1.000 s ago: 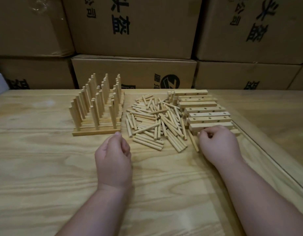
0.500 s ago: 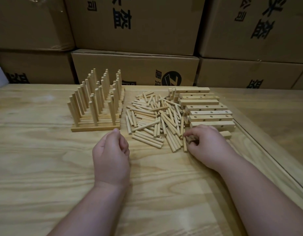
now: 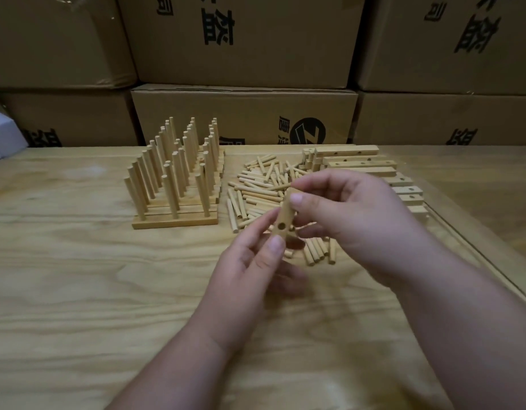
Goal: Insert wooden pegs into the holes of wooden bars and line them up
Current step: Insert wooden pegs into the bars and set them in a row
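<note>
Both hands hold one wooden bar (image 3: 285, 216) above the table, end toward me, with a round hole showing near its lower end. My left hand (image 3: 250, 270) pinches its near end between thumb and fingers. My right hand (image 3: 353, 220) grips its far end, thumb on top. Under the hands lies a heap of loose wooden pegs (image 3: 259, 190). Left of the heap stand several finished bars with upright pegs (image 3: 176, 179), lined up in rows. A stack of bare bars (image 3: 356, 164) lies behind my right hand, partly hidden by it.
Stacked cardboard boxes (image 3: 244, 116) wall off the back of the wooden table (image 3: 78, 291). A white box (image 3: 4, 137) sits at the far left edge. A seam in the tabletop (image 3: 475, 247) runs diagonally on the right.
My right hand lifted a bar from the near end of the stack and brought it left to the middle. My left hand rose from the table and took hold of its near end.
</note>
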Available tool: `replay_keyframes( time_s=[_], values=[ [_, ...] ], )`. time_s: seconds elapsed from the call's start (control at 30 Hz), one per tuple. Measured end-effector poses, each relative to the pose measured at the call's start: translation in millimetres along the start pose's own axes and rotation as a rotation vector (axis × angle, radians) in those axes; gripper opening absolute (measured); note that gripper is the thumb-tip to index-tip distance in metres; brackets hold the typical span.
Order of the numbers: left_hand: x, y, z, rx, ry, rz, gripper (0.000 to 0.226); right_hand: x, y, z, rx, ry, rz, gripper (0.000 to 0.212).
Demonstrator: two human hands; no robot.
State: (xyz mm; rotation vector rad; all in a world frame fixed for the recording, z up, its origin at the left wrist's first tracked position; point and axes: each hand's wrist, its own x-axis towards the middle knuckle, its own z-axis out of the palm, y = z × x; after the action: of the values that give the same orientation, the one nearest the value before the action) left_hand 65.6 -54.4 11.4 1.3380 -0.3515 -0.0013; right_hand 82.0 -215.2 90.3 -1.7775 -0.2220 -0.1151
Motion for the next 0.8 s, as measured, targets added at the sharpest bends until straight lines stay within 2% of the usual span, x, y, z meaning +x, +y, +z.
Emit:
replay_keyframes(
  time_s=[0.07,0.1,0.17,0.23,0.37,0.57,0.7,0.8],
  values=[
    [1.4,2.2,0.3,0.044,0.053,-0.020,0.029,2.8,5.6,6.6,0.036,0.049,0.028,0.009],
    [2.7,1.0,-0.6,0.048,0.088,-0.032,0.028,5.3,9.8,5.1,-0.010,0.109,0.045,0.005],
    [4.2,-0.1,-3.5,0.009,0.147,-0.055,0.032,10.5,21.6,-4.8,-0.228,0.254,0.086,0.010],
    [5.7,-0.6,-6.8,-0.038,0.185,-0.060,0.034,14.2,36.1,-17.1,-0.484,0.304,0.152,0.017],
    [9.0,-1.8,-9.8,-0.117,0.246,-0.107,0.039,15.1,62.4,-24.1,-0.710,0.220,0.360,0.026],
    [9.7,-1.4,-10.3,-0.154,0.243,-0.148,0.030,17.0,64.6,-21.8,-0.845,0.187,0.452,0.019],
    [9.3,0.2,-10.7,-0.186,0.238,-0.176,0.027,14.9,55.1,-25.8,-0.901,0.130,0.553,0.032],
    [9.5,0.6,-9.9,-0.180,0.240,-0.180,0.030,12.3,40.1,-31.7,-0.936,0.170,0.549,0.039]
  ],
)
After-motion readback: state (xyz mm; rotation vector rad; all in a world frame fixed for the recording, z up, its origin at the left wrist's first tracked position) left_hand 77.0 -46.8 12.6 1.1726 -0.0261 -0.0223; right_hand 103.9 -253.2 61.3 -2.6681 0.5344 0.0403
